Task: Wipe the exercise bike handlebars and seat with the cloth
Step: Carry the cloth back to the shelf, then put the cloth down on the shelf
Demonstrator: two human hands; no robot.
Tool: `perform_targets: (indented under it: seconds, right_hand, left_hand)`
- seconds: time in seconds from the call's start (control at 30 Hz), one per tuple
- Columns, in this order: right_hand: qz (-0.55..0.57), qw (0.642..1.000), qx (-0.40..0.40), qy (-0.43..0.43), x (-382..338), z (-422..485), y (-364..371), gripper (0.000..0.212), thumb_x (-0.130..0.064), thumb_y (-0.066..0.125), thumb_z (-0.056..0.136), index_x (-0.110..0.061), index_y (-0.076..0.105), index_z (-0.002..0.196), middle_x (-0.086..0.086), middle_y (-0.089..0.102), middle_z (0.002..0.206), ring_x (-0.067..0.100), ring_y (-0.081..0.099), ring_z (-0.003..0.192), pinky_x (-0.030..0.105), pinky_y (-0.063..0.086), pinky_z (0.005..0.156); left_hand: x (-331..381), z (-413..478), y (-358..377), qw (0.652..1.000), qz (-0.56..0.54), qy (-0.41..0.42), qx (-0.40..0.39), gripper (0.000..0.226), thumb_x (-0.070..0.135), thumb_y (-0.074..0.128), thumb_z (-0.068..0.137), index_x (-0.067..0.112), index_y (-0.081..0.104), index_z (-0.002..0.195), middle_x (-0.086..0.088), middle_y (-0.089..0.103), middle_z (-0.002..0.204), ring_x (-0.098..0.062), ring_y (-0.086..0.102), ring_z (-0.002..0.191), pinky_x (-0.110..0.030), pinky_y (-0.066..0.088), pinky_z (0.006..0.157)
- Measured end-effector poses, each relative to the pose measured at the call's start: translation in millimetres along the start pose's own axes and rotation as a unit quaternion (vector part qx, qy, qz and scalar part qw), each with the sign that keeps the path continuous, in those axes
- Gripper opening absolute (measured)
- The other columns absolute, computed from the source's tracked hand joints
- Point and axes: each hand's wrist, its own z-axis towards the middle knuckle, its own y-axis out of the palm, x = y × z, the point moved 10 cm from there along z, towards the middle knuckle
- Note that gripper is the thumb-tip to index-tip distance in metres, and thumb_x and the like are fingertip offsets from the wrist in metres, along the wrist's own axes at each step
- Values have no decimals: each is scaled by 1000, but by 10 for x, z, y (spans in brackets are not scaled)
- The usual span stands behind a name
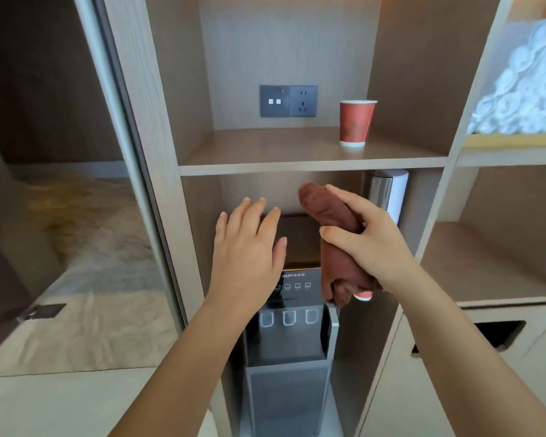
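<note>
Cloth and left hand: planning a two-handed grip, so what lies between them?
Nothing; the head view shows an open gap between the left hand and the cloth, with only the water dispenser behind.

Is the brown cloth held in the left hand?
No, the right hand grips the rolled brown cloth, while the left hand is open with spread fingers and holds nothing.

cloth (331, 234): rust brown
paper cup (355, 123): red, white rim
water dispenser (289, 342): grey, black panel
rolled towels (524, 89): white
</note>
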Motion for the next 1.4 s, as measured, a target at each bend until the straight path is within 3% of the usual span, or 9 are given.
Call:
perform_targets:
  seconds: [0.17,0.3,0.43,0.67,0.87,0.97,1.07,1.13,1.4]
  right_hand:
    - [-13,999,40,-32,-86,629,104,60,-17,68,74,-34,50,129,-8,57,124,5,53,112,15,40,92]
    - [0,995,71,-71,-231,979,78,56,-9,68,75,-29,54,125,-29,57,108,-15,54,98,-2,38,77]
    - [8,993,82,-88,-367,1307,-17,54,-7,66,75,-30,56,123,-32,57,108,-12,55,100,3,42,83]
    - [-86,988,69,-111,-512,1979,-125,56,-7,64,74,-25,54,126,-9,60,117,3,55,103,4,39,85]
    - [-174,983,9,-52,-262,2524,180,61,-18,63,75,-30,47,133,4,55,128,18,51,118,26,38,99]
    - [-257,964,-68,-12,-34,2662,534,66,-25,61,78,-27,36,139,6,47,138,23,43,126,35,37,104]
    - [-360,913,-185,47,305,2640,860,69,-47,51,84,-31,21,144,6,24,153,27,26,138,43,27,108]
    - [-385,898,-203,57,375,2634,899,70,-58,43,85,-34,16,145,6,12,156,29,18,141,47,23,109]
    - [-309,935,-174,-4,246,2445,538,73,-70,43,78,-44,18,141,-2,12,156,19,13,143,52,12,115]
  left_hand:
    - [-370,598,157,999,-9,30,16,39,18,61,84,4,56,120,-19,54,128,-37,43,124,-55,29,103]
    - [-438,989,261,997,-20,76,27,41,24,61,84,6,56,121,-16,53,130,-35,42,126,-55,27,103]
    - [-500,1240,315,995,-28,81,46,41,30,54,86,6,57,119,-17,54,129,-36,43,125,-55,27,103]
    - [-620,1534,418,997,20,50,59,44,34,48,84,7,59,118,-16,57,126,-35,46,123,-56,30,101]
    - [-783,1663,566,997,56,15,43,46,38,41,87,8,60,117,-15,58,126,-34,47,122,-56,31,100]
    - [-840,1673,629,996,74,3,42,52,41,31,87,10,60,117,-12,58,126,-31,48,122,-54,32,101]
    - [-876,1686,662,995,86,-1,47,52,43,31,88,12,59,119,-10,59,126,-29,48,122,-52,31,101]
    - [-885,1685,682,994,94,-2,47,51,43,31,88,13,58,120,-10,58,127,-29,48,123,-52,32,102]
    - [-876,1663,661,993,96,7,63,51,42,30,89,14,59,120,-10,58,127,-30,50,121,-51,31,101]
